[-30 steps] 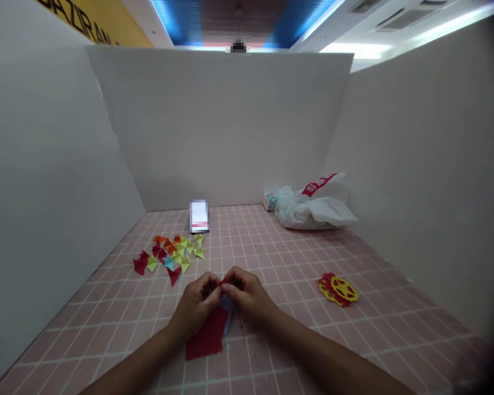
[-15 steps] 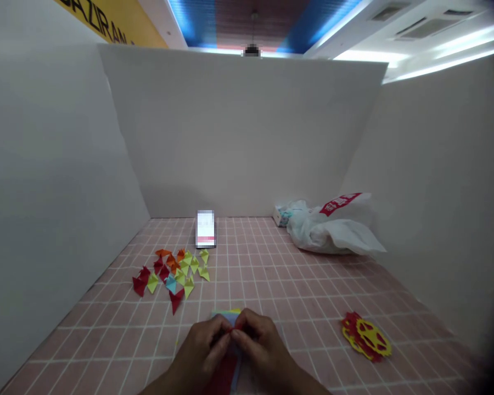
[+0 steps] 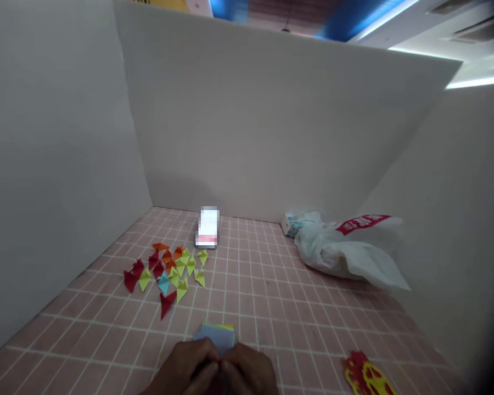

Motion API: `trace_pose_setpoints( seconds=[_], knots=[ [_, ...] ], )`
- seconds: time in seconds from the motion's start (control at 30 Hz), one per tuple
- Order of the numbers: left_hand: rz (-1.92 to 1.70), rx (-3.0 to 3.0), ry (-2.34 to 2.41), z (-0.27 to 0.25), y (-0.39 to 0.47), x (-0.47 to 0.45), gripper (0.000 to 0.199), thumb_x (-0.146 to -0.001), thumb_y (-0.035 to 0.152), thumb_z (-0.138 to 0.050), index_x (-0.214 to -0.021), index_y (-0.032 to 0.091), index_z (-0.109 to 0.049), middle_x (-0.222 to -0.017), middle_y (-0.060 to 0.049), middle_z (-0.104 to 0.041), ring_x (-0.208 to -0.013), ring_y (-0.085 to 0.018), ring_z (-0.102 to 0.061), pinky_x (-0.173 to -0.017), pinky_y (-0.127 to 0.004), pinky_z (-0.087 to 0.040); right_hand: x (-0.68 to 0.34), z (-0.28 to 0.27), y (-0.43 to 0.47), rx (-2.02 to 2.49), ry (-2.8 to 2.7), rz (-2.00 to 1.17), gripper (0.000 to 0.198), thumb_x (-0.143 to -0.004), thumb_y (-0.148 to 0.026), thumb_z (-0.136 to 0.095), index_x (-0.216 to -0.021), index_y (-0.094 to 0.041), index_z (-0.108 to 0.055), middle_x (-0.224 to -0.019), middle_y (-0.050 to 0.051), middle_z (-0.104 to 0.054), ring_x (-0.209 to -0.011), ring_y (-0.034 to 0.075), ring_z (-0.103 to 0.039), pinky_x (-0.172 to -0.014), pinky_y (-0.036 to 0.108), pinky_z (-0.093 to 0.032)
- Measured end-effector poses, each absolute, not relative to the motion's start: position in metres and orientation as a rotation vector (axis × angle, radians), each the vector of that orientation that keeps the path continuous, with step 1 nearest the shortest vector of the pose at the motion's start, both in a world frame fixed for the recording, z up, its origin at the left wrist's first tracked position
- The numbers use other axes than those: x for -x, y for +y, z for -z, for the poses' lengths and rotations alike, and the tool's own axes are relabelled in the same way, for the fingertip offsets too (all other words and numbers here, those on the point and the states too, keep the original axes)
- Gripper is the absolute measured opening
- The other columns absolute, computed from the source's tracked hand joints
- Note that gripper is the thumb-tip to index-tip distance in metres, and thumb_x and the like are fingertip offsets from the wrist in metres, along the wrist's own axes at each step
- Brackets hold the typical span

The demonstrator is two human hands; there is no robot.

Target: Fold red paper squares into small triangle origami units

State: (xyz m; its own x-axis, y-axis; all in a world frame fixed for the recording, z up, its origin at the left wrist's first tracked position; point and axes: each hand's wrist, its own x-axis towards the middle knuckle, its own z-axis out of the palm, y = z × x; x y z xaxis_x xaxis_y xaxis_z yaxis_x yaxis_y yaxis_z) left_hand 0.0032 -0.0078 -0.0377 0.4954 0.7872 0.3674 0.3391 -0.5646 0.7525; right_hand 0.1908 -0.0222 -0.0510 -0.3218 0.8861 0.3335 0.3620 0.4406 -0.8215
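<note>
where fingertips (image 3: 228,368) meet, paper (image 3: 219,361) shows — red, mostly hidden

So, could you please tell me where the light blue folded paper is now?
In the head view, the light blue folded paper lies left of centre, just behind the frontmost red folded piece and beside yellow-green ones.

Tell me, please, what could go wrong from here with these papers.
1. The small red piece is pinched between the left grip and right grip, mostly hidden; it could slip or crease badly.
2. The paper stack lies just beyond both grips, so a knuckle might push its sheets apart.
3. The folded papers lie crowded together; a careless sweep could scatter them.
</note>
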Motion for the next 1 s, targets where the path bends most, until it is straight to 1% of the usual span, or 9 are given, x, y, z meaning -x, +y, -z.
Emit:
trace_pose_setpoints(
  seconds=[0.1, 0.17, 0.27, 0.43, 0.6, 0.67, 0.77, 0.9, 1.0],
  knots=[
    [-0.885, -2.128, 0.992, 0.034, -0.01, -0.002, 0.018, -0.093, 0.032, -0.046, -0.082, 0.027, -0.059, -0.071, -0.003, -0.07, -0.063, -0.019, -0.065, -0.061, -0.027, -0.045, -0.192, 0.057, -0.025, 1.08, -1.951, -0.75, 0.047, -0.098, -0.052, -0.035, -0.077, -0.026, -0.068, -0.065, 0.008, -0.069, -0.057, 0.021, -0.062, -0.053, 0.03, -0.042],
    [-0.865, -2.14, 0.971, 0.028, -0.013, -0.002, 0.017, -0.093, 0.031, -0.047, -0.081, 0.026, -0.059, -0.071, -0.002, -0.07, -0.063, -0.018, -0.065, -0.06, -0.026, -0.044, -0.192, 0.054, -0.027, 1.101, -1.969, -0.69, 0.044, -0.1, -0.048, -0.034, -0.079, -0.026, -0.067, -0.068, 0.008, -0.069, -0.061, 0.021, -0.063, -0.056, 0.03, -0.042],
    [-0.808, -2.118, 1.029, 0.02, -0.015, -0.004, 0.018, -0.094, 0.028, -0.046, -0.082, 0.023, -0.058, -0.073, -0.002, -0.069, -0.066, -0.017, -0.064, -0.064, -0.025, -0.043, -0.193, 0.045, -0.028, 1.077, -1.959, -0.67, 0.042, -0.101, -0.043, -0.036, -0.075, -0.023, -0.063, -0.065, 0.006, -0.066, -0.059, 0.019, -0.06, -0.056, 0.029, -0.04],
    [-0.799, -1.998, 1.039, 0.021, -0.01, -0.007, 0.023, -0.094, 0.032, -0.048, -0.077, 0.021, -0.057, -0.067, -0.001, -0.063, -0.061, -0.015, -0.059, -0.059, -0.024, -0.039, -0.189, 0.034, -0.026, 1.078, -1.699, -0.939, 0.032, -0.096, -0.04, -0.048, -0.073, -0.021, -0.06, -0.065, 0.001, -0.06, -0.06, 0.015, -0.056, -0.057, 0.026, -0.039],
    [-0.796, -1.669, 1.074, 0.017, -0.005, -0.01, 0.027, -0.092, 0.037, -0.049, -0.073, 0.02, -0.057, -0.056, 0.003, -0.05, -0.051, -0.013, -0.047, -0.052, -0.024, -0.036, -0.182, 0.024, -0.024, 1.043, -1.425, -1.208, 0.017, -0.089, -0.034, -0.058, -0.081, -0.02, -0.063, -0.074, 0.001, -0.06, -0.068, 0.015, -0.054, -0.063, 0.026, -0.041],
    [-0.79, -1.615, 1.082, 0.014, -0.005, -0.012, 0.023, -0.09, 0.035, -0.053, -0.077, 0.019, -0.063, -0.061, 0.001, -0.055, -0.057, -0.015, -0.05, -0.056, -0.024, -0.038, -0.18, 0.021, -0.024, 1.027, -1.324, -1.285, 0.018, -0.088, -0.035, -0.058, -0.079, -0.02, -0.059, -0.067, -0.001, -0.056, -0.06, 0.013, -0.05, -0.057, 0.025, -0.039],
    [-0.881, -1.565, 1.1, 0.01, -0.004, -0.015, 0.019, -0.083, 0.032, -0.062, -0.072, 0.018, -0.066, -0.071, -0.002, -0.061, -0.068, -0.017, -0.055, -0.064, -0.025, -0.041, -0.179, 0.02, -0.024, 1.047, -1.21, -1.373, 0.02, -0.085, -0.037, -0.062, -0.077, -0.02, -0.055, -0.06, -0.004, -0.052, -0.052, 0.011, -0.045, -0.052, 0.024, -0.034],
    [-0.87, -1.367, 1.096, 0.008, -0.006, -0.018, 0.021, -0.081, 0.036, -0.063, -0.072, 0.017, -0.063, -0.056, 0.003, -0.052, -0.053, -0.013, -0.046, -0.053, -0.023, -0.036, -0.181, 0.02, -0.025, 1.019, -1.11, -1.471, 0.023, -0.081, -0.037, -0.068, -0.078, -0.019, -0.055, -0.06, -0.005, -0.052, -0.05, 0.009, -0.044, -0.05, 0.022, -0.033],
    [-0.857, -1.365, 1.044, 0.008, -0.009, -0.02, 0.022, -0.083, 0.036, -0.064, -0.072, 0.016, -0.063, -0.058, 0.002, -0.055, -0.055, -0.012, -0.047, -0.054, -0.022, -0.036, -0.183, 0.018, -0.025, 0.982, -1.141, -1.48, 0.023, -0.083, -0.037, -0.067, -0.077, -0.017, -0.056, -0.06, -0.004, -0.053, -0.051, 0.009, -0.045, -0.05, 0.022, -0.033]
  ],
)
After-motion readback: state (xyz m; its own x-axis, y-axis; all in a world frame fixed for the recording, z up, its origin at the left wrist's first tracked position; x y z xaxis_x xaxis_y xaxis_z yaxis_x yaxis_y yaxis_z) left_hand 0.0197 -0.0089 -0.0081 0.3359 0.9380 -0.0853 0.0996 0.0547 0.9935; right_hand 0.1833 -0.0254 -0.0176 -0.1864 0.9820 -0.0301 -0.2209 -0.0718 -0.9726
